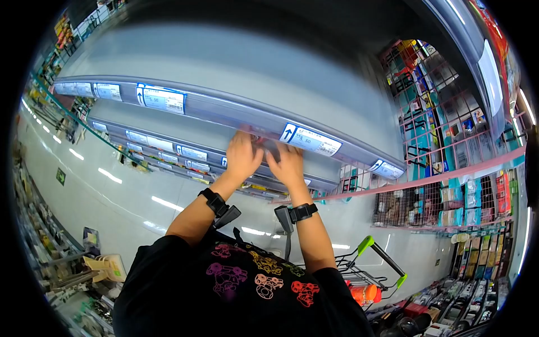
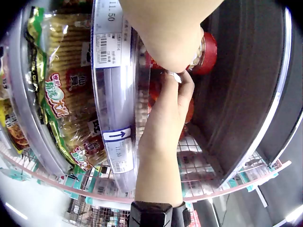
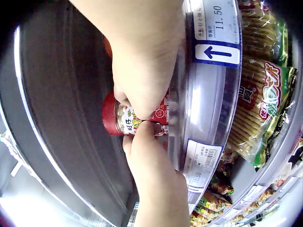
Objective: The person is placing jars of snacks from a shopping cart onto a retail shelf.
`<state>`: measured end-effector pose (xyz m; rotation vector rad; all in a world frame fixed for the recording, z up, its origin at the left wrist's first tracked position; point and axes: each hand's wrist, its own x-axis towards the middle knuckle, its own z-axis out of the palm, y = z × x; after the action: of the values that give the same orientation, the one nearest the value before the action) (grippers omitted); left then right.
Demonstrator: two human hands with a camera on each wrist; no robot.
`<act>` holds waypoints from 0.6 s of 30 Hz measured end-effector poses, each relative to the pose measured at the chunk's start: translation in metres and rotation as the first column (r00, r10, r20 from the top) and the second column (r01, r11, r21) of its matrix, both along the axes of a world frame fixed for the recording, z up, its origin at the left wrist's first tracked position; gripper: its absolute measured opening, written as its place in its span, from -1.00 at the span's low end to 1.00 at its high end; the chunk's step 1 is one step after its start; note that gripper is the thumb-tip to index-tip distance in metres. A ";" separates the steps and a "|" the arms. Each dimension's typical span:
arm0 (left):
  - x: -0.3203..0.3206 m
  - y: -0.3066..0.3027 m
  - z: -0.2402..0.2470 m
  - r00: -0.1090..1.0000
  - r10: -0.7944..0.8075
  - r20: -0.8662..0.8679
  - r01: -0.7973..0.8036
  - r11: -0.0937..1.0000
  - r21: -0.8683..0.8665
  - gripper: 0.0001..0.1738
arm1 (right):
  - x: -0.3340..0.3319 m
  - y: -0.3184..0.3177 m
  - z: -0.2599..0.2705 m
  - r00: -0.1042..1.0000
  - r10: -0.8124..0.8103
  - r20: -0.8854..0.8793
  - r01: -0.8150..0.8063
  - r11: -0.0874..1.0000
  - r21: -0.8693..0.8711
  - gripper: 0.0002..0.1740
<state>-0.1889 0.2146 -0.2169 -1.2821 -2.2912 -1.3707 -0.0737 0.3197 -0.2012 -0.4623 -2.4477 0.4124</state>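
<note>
Both hands reach under a shelf edge in the head view, my left hand (image 1: 242, 157) beside my right hand (image 1: 288, 164). Between them, in the right wrist view, is a red-lidded jar (image 3: 127, 119) of snacks with a red and white label. It lies sideways in that image, with fingers and thumbs of both hands against its sides. The left wrist view shows its red lid (image 2: 206, 53) beyond my left hand (image 2: 168, 35). My right hand (image 2: 170, 94) meets the left at the jar. Another red jar (image 2: 190, 112) is partly hidden behind the right hand.
A clear shelf edge strip (image 2: 118, 90) with price tags runs close beside the hands. Bagged snacks (image 2: 71, 80) fill the neighbouring shelf. A pink wire rack (image 1: 438, 129) stands at the right, and a shopping cart (image 1: 365, 269) is behind the right elbow.
</note>
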 end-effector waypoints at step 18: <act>-0.005 -0.002 0.010 0.994 -0.072 0.085 0.083 0.988 -0.127 -0.16 | 0.001 -0.002 0.001 0.999 -0.018 0.045 0.018 1.000 -0.011 -0.53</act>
<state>-0.1941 0.2129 -0.2069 -1.3925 -2.4455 -1.3397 -0.0724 0.3174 -0.2006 -0.5033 -2.4832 0.4132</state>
